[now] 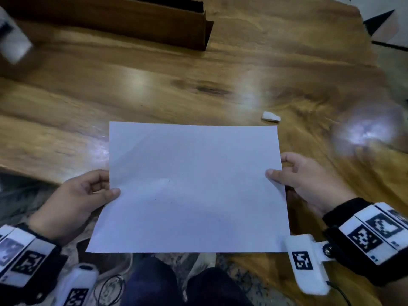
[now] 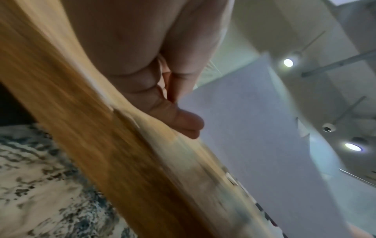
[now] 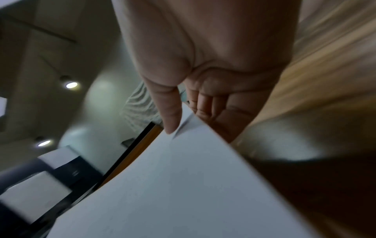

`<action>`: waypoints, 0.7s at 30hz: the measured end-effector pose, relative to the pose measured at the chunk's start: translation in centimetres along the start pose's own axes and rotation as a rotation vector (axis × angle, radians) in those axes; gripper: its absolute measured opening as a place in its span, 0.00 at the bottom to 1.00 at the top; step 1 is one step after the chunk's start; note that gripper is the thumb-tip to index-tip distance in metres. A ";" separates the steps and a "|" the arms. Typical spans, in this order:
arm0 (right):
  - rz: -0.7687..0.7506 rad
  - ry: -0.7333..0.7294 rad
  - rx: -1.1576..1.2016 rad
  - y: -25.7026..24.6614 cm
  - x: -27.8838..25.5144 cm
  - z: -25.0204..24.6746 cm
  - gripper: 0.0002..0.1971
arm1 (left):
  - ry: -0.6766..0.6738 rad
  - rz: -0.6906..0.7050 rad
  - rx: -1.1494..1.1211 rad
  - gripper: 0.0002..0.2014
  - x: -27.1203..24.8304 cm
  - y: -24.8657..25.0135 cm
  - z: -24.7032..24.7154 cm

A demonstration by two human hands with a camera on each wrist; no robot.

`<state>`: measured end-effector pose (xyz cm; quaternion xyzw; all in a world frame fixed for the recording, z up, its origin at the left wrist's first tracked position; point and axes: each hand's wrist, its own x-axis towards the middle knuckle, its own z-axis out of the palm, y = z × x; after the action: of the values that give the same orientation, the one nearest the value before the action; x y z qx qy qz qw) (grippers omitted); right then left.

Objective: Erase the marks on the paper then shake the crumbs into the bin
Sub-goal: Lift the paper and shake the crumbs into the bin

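A white sheet of paper (image 1: 194, 186) is held up over the near edge of the wooden table (image 1: 154, 91). My left hand (image 1: 88, 195) pinches its left edge, thumb on top and fingers underneath. My right hand (image 1: 300, 175) pinches the right edge the same way. A few tiny dark specks dot the sheet. In the left wrist view the left hand (image 2: 173, 103) has the paper (image 2: 254, 128) between thumb and fingers. In the right wrist view the right hand's thumb (image 3: 171, 116) lies on the paper (image 3: 173, 185). A small white eraser (image 1: 271, 116) lies on the table just past the sheet's far right corner.
A brown cardboard box (image 1: 123, 21) stands at the back left of the table. A white object (image 1: 13, 38) is blurred at the far left. Below the table edge are my knees (image 1: 176, 283) and a patterned rug (image 2: 40, 185).
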<state>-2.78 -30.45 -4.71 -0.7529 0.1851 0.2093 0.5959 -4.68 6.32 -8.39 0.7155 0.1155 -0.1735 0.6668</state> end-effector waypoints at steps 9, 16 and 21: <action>-0.164 -0.204 -0.256 -2.9 2.7 12.6 0.12 | 0.283 0.074 -0.014 0.05 -5.3 -3.3 -10.9; -0.252 -0.341 -0.352 -2.5 2.9 20.7 0.14 | 0.417 0.004 0.029 0.25 -8.8 -8.9 -16.6; -0.349 -0.459 -0.487 -2.2 2.0 27.9 0.15 | 0.540 -0.104 -0.110 0.26 -13.5 -14.6 -19.8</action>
<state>-2.57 -2.80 -9.63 -0.8262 -0.1393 0.3057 0.4522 -20.90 28.08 -15.30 0.6916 0.3350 -0.0039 0.6399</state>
